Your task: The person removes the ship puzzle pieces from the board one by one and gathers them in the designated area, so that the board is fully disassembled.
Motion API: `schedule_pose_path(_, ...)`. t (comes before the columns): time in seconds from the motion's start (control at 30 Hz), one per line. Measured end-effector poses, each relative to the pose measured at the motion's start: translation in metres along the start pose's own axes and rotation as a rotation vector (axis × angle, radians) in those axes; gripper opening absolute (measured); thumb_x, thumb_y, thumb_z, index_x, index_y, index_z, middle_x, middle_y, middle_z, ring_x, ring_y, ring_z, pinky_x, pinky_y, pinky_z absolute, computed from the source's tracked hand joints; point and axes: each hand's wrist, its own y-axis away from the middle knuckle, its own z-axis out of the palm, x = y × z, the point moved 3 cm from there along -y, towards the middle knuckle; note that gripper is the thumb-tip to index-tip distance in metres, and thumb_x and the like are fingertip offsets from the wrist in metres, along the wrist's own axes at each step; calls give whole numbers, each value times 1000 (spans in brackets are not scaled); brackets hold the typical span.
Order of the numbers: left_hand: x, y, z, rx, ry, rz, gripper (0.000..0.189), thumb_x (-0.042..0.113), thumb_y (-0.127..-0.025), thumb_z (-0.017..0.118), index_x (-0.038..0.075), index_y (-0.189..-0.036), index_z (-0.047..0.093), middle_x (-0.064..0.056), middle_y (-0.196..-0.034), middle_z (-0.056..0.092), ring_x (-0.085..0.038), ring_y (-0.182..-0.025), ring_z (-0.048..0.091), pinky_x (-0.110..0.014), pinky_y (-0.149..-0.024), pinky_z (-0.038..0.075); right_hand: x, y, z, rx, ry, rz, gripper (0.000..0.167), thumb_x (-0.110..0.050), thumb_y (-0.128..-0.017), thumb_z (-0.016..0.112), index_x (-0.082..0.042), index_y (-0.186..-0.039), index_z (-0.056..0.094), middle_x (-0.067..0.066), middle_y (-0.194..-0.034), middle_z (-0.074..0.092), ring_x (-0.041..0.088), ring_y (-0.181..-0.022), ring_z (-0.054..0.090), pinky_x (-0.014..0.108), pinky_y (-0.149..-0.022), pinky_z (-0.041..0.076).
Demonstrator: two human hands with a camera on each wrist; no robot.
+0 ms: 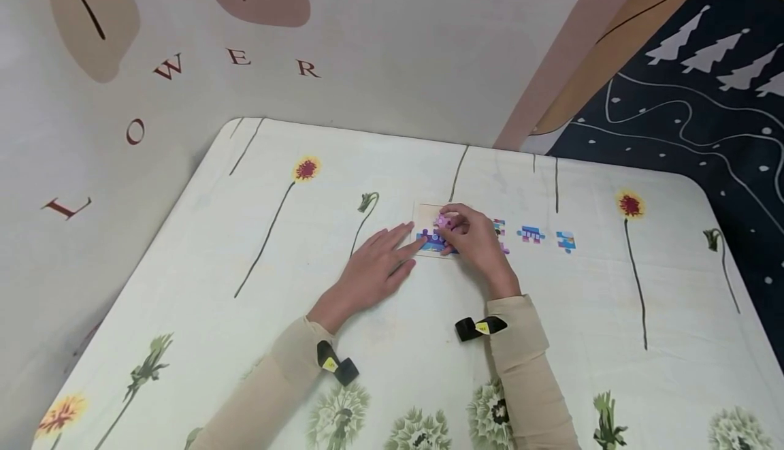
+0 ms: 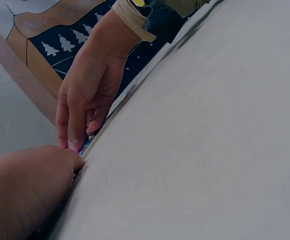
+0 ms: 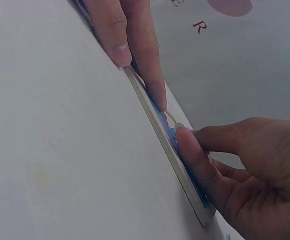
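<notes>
A small square puzzle board (image 1: pixel 428 212) lies on the table, its lower part filled with blue and purple puzzle pieces (image 1: pixel 431 244). My left hand (image 1: pixel 378 264) lies flat with spread, straight fingers at the board's left side, the index fingertip on the blue pieces. Between thumb and fingers, my right hand (image 1: pixel 476 240) pinches a pink puzzle piece (image 1: pixel 442 221) over the board. The right wrist view shows the board's side edge (image 3: pixel 160 135), with the left fingers (image 3: pixel 147 55) pressing at its corner and the right thumb (image 3: pixel 192 150) close above its surface.
To the right lie a blue-purple loose piece (image 1: pixel 530 234) and a blue-orange one (image 1: pixel 566 241). More colourful pieces (image 1: pixel 499 226) show partly behind the right hand. The white cloth (image 1: pixel 392 341) has printed flowers, and a wall (image 1: pixel 392 62) rises behind the table.
</notes>
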Motion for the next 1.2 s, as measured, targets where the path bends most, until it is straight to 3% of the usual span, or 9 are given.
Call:
schedule_pose_path(0.23, 0, 0, -1, 7, 4, 4, 47, 33, -111, 44, 19, -156, 49, -11, -167, 33, -25, -155, 28, -43, -128, 21, 0, 1, -2, 2, -56, -27, 32, -2, -102, 63, -2, -134, 66, 21, -104, 66, 18, -63, 71, 23, -60, 60)
schedule_pose_path(0.53, 3, 0, -2, 4, 7, 6, 47, 33, -111, 45, 19, -156, 49, -12, -167, 32, -26, -155, 28, -44, -128, 20, -2, 8, -11, 92, -79, -3, 26, -9, -102, 66, -3, -127, 71, 18, -103, 72, 18, -68, 73, 22, -64, 61)
schedule_pose_path(0.97, 2, -1, -1, -3, 15, -2, 48, 33, -111, 46, 19, -156, 48, -11, -168, 31, -27, -155, 27, -43, -129, 18, 12, 32, -49, 215, -135, 15, 24, -9, -100, 70, 5, -120, 72, 25, -99, 74, 11, -65, 71, 24, -63, 61)
schedule_pose_path(1.2, 1, 0, -1, 3, 2, -1, 48, 33, -111, 45, 20, -157, 47, -11, -168, 31, -25, -156, 27, -42, -129, 18, 30, 48, -68, 250, -109, 96, 27, -13, -99, 73, 3, -120, 74, 18, -96, 76, 12, -65, 71, 20, -68, 61)
